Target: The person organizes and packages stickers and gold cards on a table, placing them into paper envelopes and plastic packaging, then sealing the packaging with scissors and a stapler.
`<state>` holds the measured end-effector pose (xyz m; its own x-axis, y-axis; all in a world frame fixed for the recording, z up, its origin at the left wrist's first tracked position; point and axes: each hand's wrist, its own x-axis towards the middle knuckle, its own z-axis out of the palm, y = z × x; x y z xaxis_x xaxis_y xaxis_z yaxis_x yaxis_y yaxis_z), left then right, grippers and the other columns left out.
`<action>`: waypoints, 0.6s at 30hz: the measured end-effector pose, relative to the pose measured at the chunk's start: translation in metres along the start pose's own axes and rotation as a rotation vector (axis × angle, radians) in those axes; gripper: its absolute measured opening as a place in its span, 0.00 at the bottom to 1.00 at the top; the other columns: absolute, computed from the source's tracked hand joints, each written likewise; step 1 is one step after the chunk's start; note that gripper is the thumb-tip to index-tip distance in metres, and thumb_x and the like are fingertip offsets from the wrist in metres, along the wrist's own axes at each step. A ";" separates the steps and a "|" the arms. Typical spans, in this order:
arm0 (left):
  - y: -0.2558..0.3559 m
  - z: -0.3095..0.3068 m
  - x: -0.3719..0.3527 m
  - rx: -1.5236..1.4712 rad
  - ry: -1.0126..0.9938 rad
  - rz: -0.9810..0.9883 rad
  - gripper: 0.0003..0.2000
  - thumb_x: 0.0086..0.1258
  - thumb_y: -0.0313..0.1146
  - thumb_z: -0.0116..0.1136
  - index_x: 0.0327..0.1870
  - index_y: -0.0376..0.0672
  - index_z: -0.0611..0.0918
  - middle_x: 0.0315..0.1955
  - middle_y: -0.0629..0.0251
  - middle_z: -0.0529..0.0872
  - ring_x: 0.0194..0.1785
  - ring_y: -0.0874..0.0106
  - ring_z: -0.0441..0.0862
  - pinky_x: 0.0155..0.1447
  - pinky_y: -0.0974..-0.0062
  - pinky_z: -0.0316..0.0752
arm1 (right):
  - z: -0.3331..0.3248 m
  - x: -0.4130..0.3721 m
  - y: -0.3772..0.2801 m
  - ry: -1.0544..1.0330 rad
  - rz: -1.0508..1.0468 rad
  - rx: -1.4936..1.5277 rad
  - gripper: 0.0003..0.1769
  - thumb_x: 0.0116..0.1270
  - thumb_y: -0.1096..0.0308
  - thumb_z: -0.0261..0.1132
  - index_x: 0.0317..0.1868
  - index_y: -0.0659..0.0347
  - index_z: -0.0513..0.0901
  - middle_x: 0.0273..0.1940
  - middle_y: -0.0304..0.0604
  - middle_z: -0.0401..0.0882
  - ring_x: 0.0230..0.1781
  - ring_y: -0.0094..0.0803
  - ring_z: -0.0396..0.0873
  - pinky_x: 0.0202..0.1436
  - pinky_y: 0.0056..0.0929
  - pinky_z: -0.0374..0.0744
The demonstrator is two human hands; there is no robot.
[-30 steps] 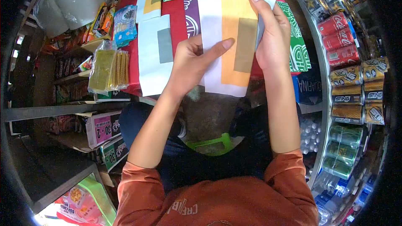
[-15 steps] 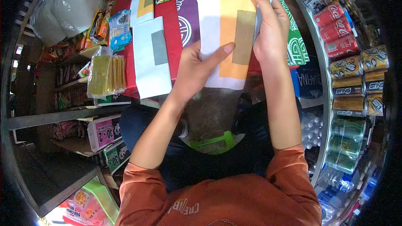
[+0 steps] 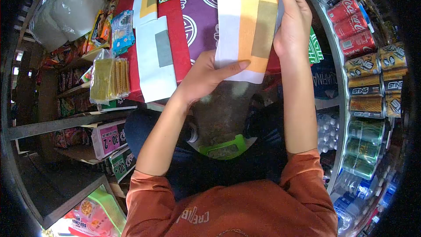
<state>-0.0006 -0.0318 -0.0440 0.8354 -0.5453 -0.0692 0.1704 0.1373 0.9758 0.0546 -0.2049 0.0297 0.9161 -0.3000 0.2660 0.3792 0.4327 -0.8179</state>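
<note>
above the near edge of the red surface (image 3: 175,30), the held paper (image 3: 230,26), white with an orange panel and a dark patch, is raised between both hands. against the earlier views, the left hand (image 3: 204,79) has slid down it, so the thumb now lies below the dark patch, close to the near edge. that seems to give a hold at each end, which i judge steadies the paper. the right hand (image 3: 291,30) grips the right edge high up, thumb in front, other fingers behind; the left hand pinches it too, though its fingers behind are hidden.

the long axis runs away from the person, the far end leaning slightly right and cut off by the frame; one short edge points towards the lap. the panel and patch run along that axis. to its left, apart from it, lies a white paper with a grey patch (image 3: 149,70).
</note>
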 end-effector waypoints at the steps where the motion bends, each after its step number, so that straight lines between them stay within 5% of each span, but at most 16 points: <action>1: 0.000 0.000 0.000 -0.004 -0.011 -0.004 0.18 0.75 0.38 0.66 0.58 0.34 0.85 0.48 0.65 0.90 0.50 0.79 0.84 0.56 0.77 0.78 | -0.001 0.001 -0.001 0.007 -0.001 -0.014 0.13 0.75 0.67 0.66 0.53 0.66 0.84 0.48 0.44 0.88 0.46 0.29 0.86 0.53 0.29 0.82; 18: 0.001 -0.005 -0.001 0.085 -0.062 -0.030 0.18 0.79 0.40 0.61 0.59 0.35 0.84 0.49 0.65 0.90 0.51 0.78 0.84 0.58 0.76 0.77 | -0.002 0.001 -0.009 -0.017 -0.036 -0.039 0.15 0.74 0.65 0.67 0.55 0.67 0.84 0.49 0.44 0.88 0.47 0.29 0.87 0.53 0.29 0.82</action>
<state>0.0013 -0.0274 -0.0445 0.7964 -0.5983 -0.0885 0.1481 0.0511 0.9877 0.0518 -0.2106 0.0358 0.9041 -0.3004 0.3039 0.4070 0.3887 -0.8266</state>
